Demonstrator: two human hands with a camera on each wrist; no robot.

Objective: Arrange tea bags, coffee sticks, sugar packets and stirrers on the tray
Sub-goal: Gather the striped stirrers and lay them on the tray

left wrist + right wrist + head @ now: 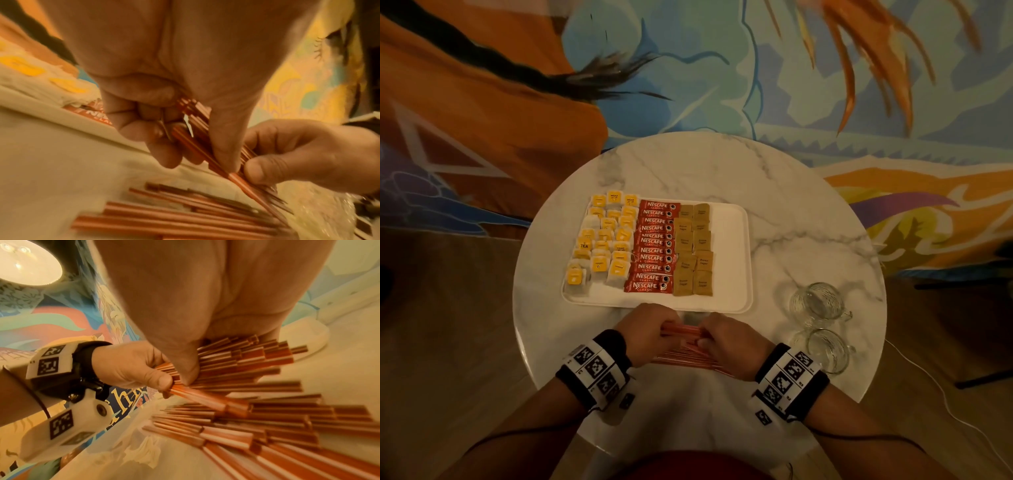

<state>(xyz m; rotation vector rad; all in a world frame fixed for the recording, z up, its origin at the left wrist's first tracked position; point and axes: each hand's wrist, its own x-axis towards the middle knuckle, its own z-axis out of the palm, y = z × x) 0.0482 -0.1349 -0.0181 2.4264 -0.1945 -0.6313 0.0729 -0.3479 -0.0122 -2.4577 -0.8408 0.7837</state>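
Note:
A white tray [732, 240] on the round marble table [791, 192] carries yellow tea bags [602, 240] on its left, red coffee sticks [654, 246] in the middle and brown sugar packets [693, 250] beside them. Its right part is bare. Just in front of the tray, my left hand [645, 329] and right hand [726, 337] both grip one bundle of red stirrers [683, 331], each at one end. In the left wrist view the bundle [197, 129] runs between thumb and curled fingers. More loose stirrers [267, 423] lie on the table under the hands.
Two clear glass cups [816, 303] stand at the right of the table, near its edge. A patterned, colourful floor covering [722, 85] surrounds the table. A thin white cable [941, 394] trails off on the right.

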